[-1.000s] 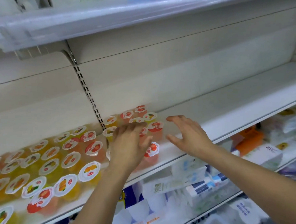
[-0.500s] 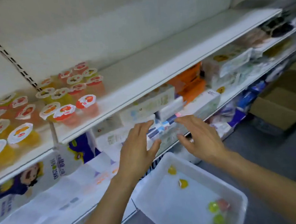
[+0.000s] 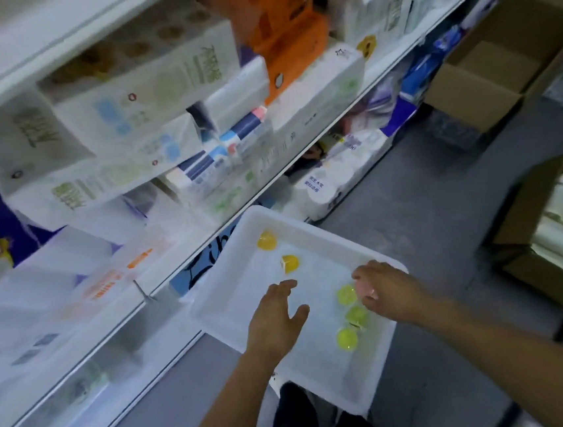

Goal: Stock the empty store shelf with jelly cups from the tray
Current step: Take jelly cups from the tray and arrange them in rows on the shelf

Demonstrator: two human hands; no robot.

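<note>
Both hands are down over the white tray (image 3: 234, 307), which sits low in front of the person, beside the lower shelving. Six or so jelly cups are left in it, as far as the blur allows a count, in two groups. Two orange-yellow cups (image 3: 290, 263) lie toward the far side, nearer the shelf. Three yellow-green cups (image 3: 348, 339) run in a short line along the right side, from the far right toward the near right, with a pinkish cup (image 3: 366, 289) partly hidden at the far end of that line.

The left hand (image 3: 276, 320) hangs above the tray's middle, fingers spread and relaxed, holding nothing. The nearer orange-yellow cup lies just beyond its fingertips, straight ahead — it is the closer hand for that pair.

The right hand (image 3: 389, 292) is at the right rim, fingers curled downward over the pinkish cup and touching or very near the topmost green one. Whether it already grips a cup cannot be told; the fingers cover the contact.

Judgement: pick-up in hand. The green line lies directly under and toward the near side of the right hand — a short drop, no reach. The shelf to be stocked is out of view above.
</note>
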